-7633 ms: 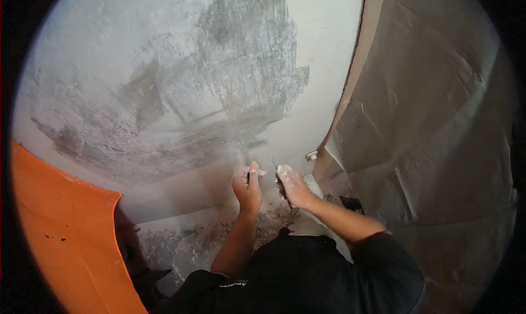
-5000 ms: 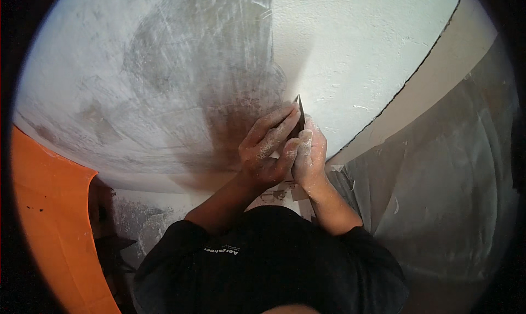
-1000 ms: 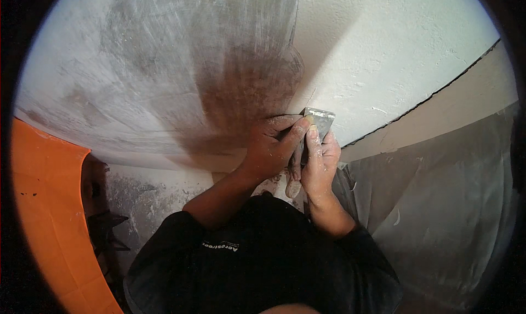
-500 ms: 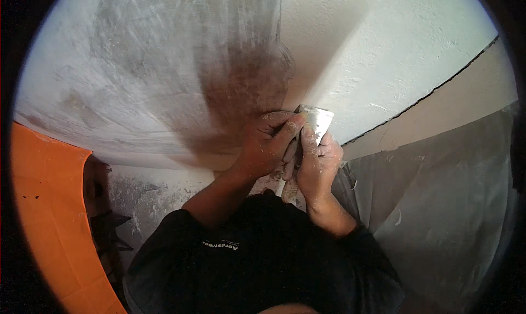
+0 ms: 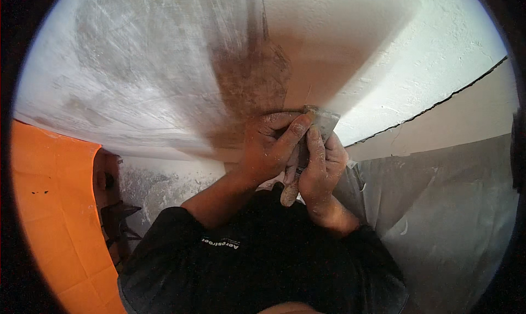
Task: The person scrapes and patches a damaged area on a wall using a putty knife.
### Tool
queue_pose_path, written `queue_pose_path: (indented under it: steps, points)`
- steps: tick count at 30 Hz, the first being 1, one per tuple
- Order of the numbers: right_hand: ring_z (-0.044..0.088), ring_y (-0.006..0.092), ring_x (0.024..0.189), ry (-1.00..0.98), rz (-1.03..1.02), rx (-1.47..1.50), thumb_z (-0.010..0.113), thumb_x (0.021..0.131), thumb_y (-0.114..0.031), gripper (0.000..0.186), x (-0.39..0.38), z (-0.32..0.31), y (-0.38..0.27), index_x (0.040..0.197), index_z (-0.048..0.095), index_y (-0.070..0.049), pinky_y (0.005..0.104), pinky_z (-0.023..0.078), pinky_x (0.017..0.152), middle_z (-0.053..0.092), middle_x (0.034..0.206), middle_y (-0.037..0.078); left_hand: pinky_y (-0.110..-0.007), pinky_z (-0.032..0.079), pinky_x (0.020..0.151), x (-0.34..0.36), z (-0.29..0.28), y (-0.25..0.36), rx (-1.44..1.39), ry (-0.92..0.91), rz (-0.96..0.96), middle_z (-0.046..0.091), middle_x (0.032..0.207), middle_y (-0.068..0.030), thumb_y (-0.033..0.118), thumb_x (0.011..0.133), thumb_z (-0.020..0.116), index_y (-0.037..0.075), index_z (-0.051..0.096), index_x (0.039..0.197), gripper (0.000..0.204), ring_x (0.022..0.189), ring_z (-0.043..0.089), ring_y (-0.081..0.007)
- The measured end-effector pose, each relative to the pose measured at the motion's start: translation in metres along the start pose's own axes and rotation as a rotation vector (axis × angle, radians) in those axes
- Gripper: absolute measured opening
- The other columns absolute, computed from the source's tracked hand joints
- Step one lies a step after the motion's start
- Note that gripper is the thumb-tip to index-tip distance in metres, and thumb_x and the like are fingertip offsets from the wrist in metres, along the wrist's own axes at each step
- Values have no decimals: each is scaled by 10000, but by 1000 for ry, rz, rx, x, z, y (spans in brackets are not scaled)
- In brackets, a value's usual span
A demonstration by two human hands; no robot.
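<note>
A putty knife with a flat metal blade and a dusty handle pointing down toward my chest is held between both hands, in front of the wall. My right hand is closed round it, one finger lying along the blade. At the blade's upper left corner, the thumb and finger of my left hand pinch together on the edge. A thin light strand stands up from that corner; I cannot tell what it is. White dust coats the fingers of both hands.
Ahead rises a wall, smeared grey on the left and white, rough-textured on the right. A dark crack runs along its right edge. Grey sheeting hangs at right, an orange sheet at left. A dark stand is beside the orange sheet.
The view has shifted slightly. The blade has tilted out of the light, from bright to dull grey, and the hands' shadow on the wall is wider. My left fingers stay at the blade's corner.
</note>
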State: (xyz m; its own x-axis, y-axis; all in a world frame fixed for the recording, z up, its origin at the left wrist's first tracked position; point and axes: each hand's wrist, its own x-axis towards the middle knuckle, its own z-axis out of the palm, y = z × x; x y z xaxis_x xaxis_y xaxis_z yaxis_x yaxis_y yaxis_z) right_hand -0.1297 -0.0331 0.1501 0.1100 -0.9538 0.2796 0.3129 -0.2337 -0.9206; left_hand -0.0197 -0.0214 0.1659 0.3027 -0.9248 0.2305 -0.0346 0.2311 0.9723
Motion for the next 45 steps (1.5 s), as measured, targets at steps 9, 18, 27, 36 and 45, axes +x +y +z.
queue_pose_path:
  steps: [9, 18, 27, 36, 45]
  points:
    - [585, 85, 792, 60, 57, 91, 565, 1040, -135, 224, -1, -3, -7, 1066, 667, 63, 244, 496, 669, 690, 886, 48, -256, 481, 575, 3, 9, 5, 70, -2, 102, 699, 733, -65, 152, 982, 641, -41, 742, 987, 218, 663, 608, -83]
    - [602, 74, 734, 93, 99, -216, 566, 1030, -124, 240, 1, -8, -7, 1136, 657, 71, 233, 488, 645, 688, 933, 48, -258, 445, 549, 2, 11, 7, -30, -41, -79, 673, 695, -46, 145, 981, 628, -39, 740, 960, 216, 624, 562, -69]
    - [523, 43, 680, 185, -72, -49, 609, 1011, -106, 180, 2, -4, 0, 998, 701, 49, 223, 420, 574, 662, 782, 0, -255, 466, 607, 6, 14, 10, -97, -108, -92, 697, 744, -43, 119, 981, 608, -57, 730, 993, 215, 690, 575, -61]
    - [710, 287, 642, 207, -600, -648, 627, 965, -77, 176, 6, -10, 18, 1027, 659, 85, 350, 533, 575, 702, 778, 206, -263, 457, 694, -2, 19, -14, 40, -91, 392, 614, 790, -39, 131, 1028, 530, -28, 605, 943, 195, 774, 520, -70]
    - [667, 371, 575, 248, -590, -702, 658, 926, -54, 193, 6, 0, 22, 953, 619, 134, 397, 497, 496, 639, 705, 262, -377, 398, 1107, -25, 7, -70, -81, -236, 166, 533, 1371, -162, 249, 1086, 393, -45, 442, 1408, 439, 1278, 517, -231]
